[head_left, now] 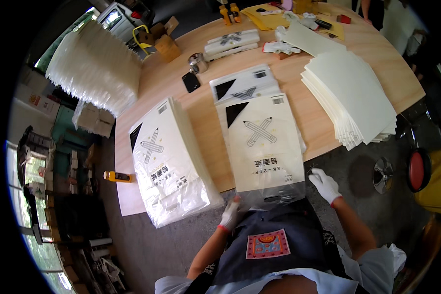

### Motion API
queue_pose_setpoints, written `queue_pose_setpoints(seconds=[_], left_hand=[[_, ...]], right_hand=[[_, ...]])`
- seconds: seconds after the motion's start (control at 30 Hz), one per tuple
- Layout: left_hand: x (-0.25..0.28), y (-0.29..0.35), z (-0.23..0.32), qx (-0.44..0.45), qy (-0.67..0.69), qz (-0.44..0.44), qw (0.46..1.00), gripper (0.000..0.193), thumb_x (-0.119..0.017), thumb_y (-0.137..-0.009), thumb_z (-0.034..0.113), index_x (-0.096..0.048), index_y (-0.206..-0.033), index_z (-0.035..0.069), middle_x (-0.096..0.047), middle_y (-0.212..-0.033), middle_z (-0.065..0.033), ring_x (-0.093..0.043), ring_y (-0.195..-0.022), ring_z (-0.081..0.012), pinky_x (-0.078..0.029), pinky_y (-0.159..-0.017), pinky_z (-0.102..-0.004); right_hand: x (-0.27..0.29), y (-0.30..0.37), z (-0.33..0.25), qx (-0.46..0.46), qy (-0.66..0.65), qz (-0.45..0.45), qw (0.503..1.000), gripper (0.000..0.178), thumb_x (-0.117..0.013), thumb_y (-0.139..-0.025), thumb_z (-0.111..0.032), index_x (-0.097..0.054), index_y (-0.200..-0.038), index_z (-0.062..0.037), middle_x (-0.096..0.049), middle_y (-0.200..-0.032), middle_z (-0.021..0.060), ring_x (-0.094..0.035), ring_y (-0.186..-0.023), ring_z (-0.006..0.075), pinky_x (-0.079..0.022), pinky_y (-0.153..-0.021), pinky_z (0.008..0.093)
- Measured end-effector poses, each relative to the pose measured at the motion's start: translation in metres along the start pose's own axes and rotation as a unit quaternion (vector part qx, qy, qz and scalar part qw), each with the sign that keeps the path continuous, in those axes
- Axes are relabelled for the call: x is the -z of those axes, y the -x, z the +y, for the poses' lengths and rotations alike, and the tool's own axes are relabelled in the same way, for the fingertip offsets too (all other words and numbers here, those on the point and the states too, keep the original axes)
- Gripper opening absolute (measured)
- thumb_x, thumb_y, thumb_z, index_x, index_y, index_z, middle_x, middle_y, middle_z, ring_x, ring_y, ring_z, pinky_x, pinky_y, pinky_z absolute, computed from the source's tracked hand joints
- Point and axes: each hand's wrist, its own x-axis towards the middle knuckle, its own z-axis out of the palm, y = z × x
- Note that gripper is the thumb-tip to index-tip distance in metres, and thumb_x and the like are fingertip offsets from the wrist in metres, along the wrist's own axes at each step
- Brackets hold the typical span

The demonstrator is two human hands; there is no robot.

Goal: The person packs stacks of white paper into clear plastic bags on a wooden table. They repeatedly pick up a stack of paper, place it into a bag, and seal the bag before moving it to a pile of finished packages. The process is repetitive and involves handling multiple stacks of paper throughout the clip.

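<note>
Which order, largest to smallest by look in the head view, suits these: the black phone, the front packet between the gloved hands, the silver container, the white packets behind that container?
1. Front packet
2. White packets
3. Black phone and silver container: too alike to rank

Wooden table [198,112]: orange bottle [120,177] at the left edge; orange bottle pair [225,15] at the far edge, just beside a yellow sheet [264,19]. Black phone [191,82] — flat, left of centre, near a shiny metal tin [197,62]. Open cardboard box [167,48] by the far left corner. Toward the far right corner: dark calculator [323,24], small red box [344,19]. Off the near right corner — round red seat [417,170], black rim. Beyond the far left corner, pale vehicle [114,18].
</note>
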Motion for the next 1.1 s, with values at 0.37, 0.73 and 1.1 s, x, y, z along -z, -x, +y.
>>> queue_pose_setpoints(seconds=[0.37, 0.73, 1.1], left_hand=[[0.029, 0.156, 0.161, -0.603, 0.078, 0.116, 0.785, 0.019, -0.043, -0.090, 0.002, -0.055, -0.105, 0.000, -0.060, -0.095, -0.0135, -0.060, -0.079, -0.0184, -0.050, -0.057, -0.0270], [0.206, 0.085, 0.133, -0.337, -0.177, 0.356, 0.854, 0.018, -0.053, -0.091, 0.022, -0.059, -0.085, 0.005, -0.050, -0.064, 0.0027, -0.041, -0.057, -0.0046, -0.033, -0.049, -0.0230], [0.056, 0.021, 0.002, -0.037, -0.131, 0.060, 0.989, 0.013, -0.058, -0.083, 0.012, -0.061, -0.094, 0.004, -0.062, -0.075, -0.0075, -0.060, -0.069, -0.0190, -0.050, -0.065, -0.0307]], right_hand=[[-0.126, -0.038, -0.176, 0.010, -0.468, -0.459, 0.755, 0.043, -0.057, -0.092, -0.023, -0.049, -0.127, -0.0001, -0.057, -0.120, 0.0087, -0.056, -0.105, 0.0130, -0.046, -0.083, 0.0241], [-0.181, -0.021, -0.291, 0.065, -0.299, -0.327, 0.894, 0.040, -0.068, -0.083, -0.025, -0.055, -0.110, 0.0018, -0.066, -0.089, 0.0118, -0.062, -0.064, 0.0120, -0.049, -0.055, 0.0246], [-0.083, 0.021, -0.084, -0.078, -0.262, -0.323, 0.906, 0.031, -0.059, -0.087, -0.016, -0.056, -0.115, -0.0013, -0.067, -0.092, 0.0119, -0.063, -0.073, 0.0137, -0.052, -0.064, 0.0261]])
